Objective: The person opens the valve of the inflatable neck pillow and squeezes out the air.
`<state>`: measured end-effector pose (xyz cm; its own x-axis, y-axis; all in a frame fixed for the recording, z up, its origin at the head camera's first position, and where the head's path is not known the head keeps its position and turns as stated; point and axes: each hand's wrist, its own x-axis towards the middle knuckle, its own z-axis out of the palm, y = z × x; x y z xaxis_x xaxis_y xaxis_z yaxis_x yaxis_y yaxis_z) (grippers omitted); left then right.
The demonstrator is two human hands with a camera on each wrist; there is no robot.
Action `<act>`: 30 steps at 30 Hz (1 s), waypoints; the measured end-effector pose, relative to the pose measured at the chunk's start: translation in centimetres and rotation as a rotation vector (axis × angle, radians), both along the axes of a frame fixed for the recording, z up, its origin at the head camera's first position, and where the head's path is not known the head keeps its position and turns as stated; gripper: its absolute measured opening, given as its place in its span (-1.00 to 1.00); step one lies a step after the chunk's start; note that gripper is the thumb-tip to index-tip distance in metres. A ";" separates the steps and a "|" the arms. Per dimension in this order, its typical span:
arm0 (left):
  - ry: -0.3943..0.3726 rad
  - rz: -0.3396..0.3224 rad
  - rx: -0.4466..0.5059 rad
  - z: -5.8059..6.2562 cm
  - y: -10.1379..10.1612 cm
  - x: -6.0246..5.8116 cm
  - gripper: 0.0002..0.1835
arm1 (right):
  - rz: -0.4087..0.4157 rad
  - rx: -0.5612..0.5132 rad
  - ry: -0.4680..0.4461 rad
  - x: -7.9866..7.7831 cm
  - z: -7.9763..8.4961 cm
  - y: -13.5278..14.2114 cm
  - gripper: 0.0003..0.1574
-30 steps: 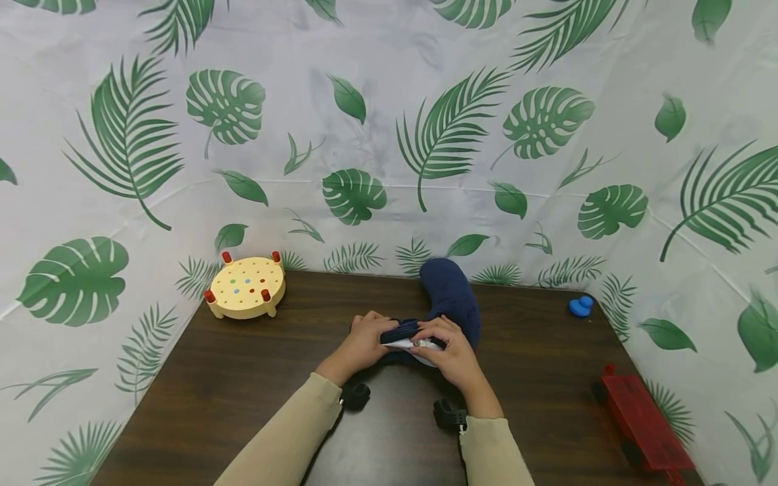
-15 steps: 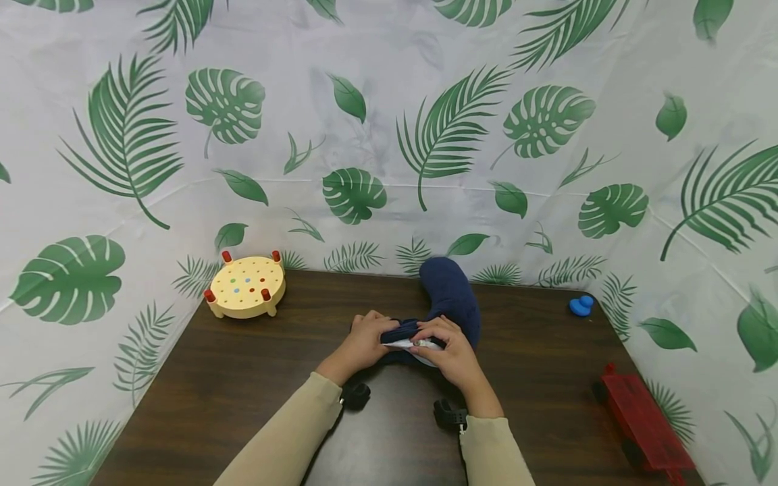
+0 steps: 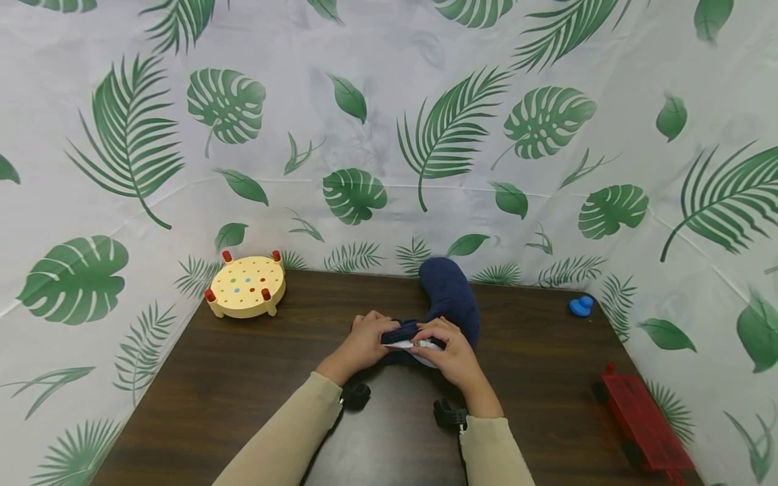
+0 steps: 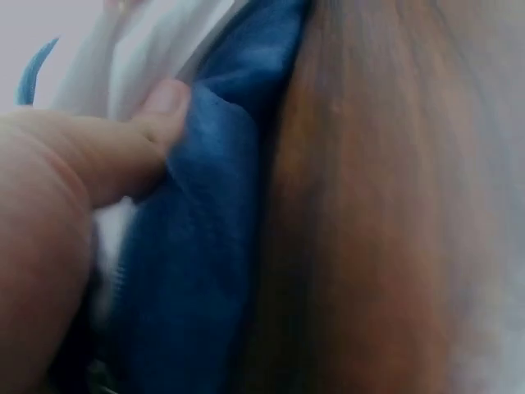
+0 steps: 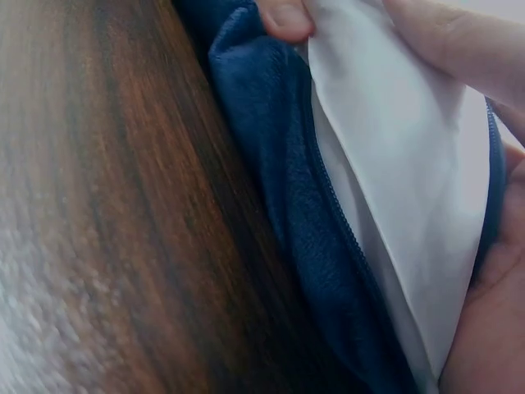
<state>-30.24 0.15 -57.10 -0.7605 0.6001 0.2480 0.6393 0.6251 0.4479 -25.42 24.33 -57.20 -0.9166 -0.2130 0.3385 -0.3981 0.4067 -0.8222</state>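
A navy blue neck pillow [image 3: 448,297] lies curved on the table, its cover unzipped along the near side. White inner fabric [image 5: 410,156] shows through the gap, bordered by the zipper teeth [image 5: 340,213] in the right wrist view. My left hand [image 3: 361,343] grips the left part of the pillow, thumb [image 4: 168,103] at the edge of the blue cover [image 4: 205,238] beside the white fabric. With my right hand [image 3: 452,351] I hold the pillow at the right end of the opening, fingers curled over the white fabric. The far fingers are partly hidden behind the pillow.
On the dark wooden table [image 3: 243,391], a round yellow pegboard toy [image 3: 246,287] with red-tipped legs stands at the back left. A small blue knob-shaped piece [image 3: 581,306] lies at the back right. Along the right edge is a red toy wagon [image 3: 647,422]. A leaf-print cloth [image 3: 377,236] hangs behind.
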 end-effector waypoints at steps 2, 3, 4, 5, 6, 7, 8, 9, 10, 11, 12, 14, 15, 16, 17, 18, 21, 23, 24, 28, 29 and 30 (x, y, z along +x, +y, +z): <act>-0.026 0.027 -0.068 0.7 0.1 0.4 -0.61 | 0.004 -0.024 -0.021 0.0 -0.2 0.1 -0.79; -0.045 0.047 -0.107 1.1 0.1 0.6 -0.56 | 0.008 -0.037 -0.027 0.0 -0.3 0.1 -0.80; -0.069 0.070 -0.147 1.6 0.2 1.0 -0.48 | 0.012 -0.048 -0.030 0.0 -0.4 0.2 -0.81; -0.100 0.097 -0.184 2.0 0.2 1.3 -0.38 | 0.014 -0.055 -0.035 0.0 -0.4 0.2 -0.83; -0.137 0.125 -0.217 2.5 0.3 1.6 -0.26 | 0.017 -0.055 -0.033 0.0 -0.5 0.3 -0.84; -0.178 0.146 -0.248 2.9 0.3 1.9 -0.14 | 0.022 -0.051 -0.028 0.0 -0.6 0.3 -0.85; -0.217 0.165 -0.271 3.2 0.4 2.3 -0.01 | 0.030 -0.046 -0.024 0.0 -0.6 0.3 -0.85; -0.254 0.179 -0.290 3.4 0.5 2.5 0.08 | 0.042 -0.038 -0.015 -0.1 -0.7 0.3 -0.85; -0.282 0.189 -0.298 3.5 0.6 2.7 0.15 | 0.053 -0.029 -0.006 -0.1 -0.7 0.3 -0.85; -0.299 0.194 -0.300 3.5 0.7 2.9 0.20 | 0.063 -0.017 0.001 -0.2 -0.8 0.3 -0.84; -0.304 0.195 -0.298 3.4 0.8 2.9 0.23 | 0.076 -0.004 0.008 -0.2 -0.8 0.3 -0.82; -0.283 0.188 -0.281 3.0 0.9 2.8 0.22 | 0.102 0.015 0.019 -0.3 -0.8 0.3 -0.80; -0.262 0.184 -0.267 2.8 0.9 2.6 0.18 | 0.112 0.022 0.023 -0.4 -0.8 0.3 -0.80; -0.236 0.176 -0.254 2.5 0.8 2.4 0.13 | 0.116 0.029 0.021 -0.5 -0.8 0.2 -0.80; -0.214 0.164 -0.239 2.4 0.8 2.2 0.09 | 0.118 0.031 0.012 -0.5 -0.7 0.2 -0.80; -0.194 0.150 -0.225 2.2 0.7 2.0 0.04 | 0.121 0.029 0.002 -0.5 -0.7 0.2 -0.81; -0.157 0.102 -0.179 1.8 0.7 1.5 -0.16 | 0.109 0.007 -0.045 -0.4 -0.7 0.3 -0.84; -0.140 0.078 -0.152 1.6 0.7 1.4 -0.30 | 0.092 -0.005 -0.070 -0.3 -0.6 0.3 -0.86; -0.132 0.072 -0.142 1.6 0.7 1.3 -0.37 | 0.087 -0.011 -0.075 -0.3 -0.6 0.3 -0.86; -0.122 0.070 -0.098 1.4 0.9 1.3 -0.44 | 0.061 -0.032 -0.063 -0.1 -0.2 0.4 -0.84; -0.124 0.069 -0.085 1.3 1.0 1.3 -0.42 | 0.055 -0.034 -0.055 -0.1 -0.1 0.4 -0.83; -0.127 0.067 -0.070 1.3 1.0 1.3 -0.41 | 0.049 -0.037 -0.053 -0.1 0.0 0.4 -0.82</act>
<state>-28.92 1.13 -55.79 -0.8218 0.5597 0.1066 0.5364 0.6971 0.4758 -25.50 24.69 -57.23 -0.9219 -0.2466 0.2987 -0.3729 0.3565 -0.8566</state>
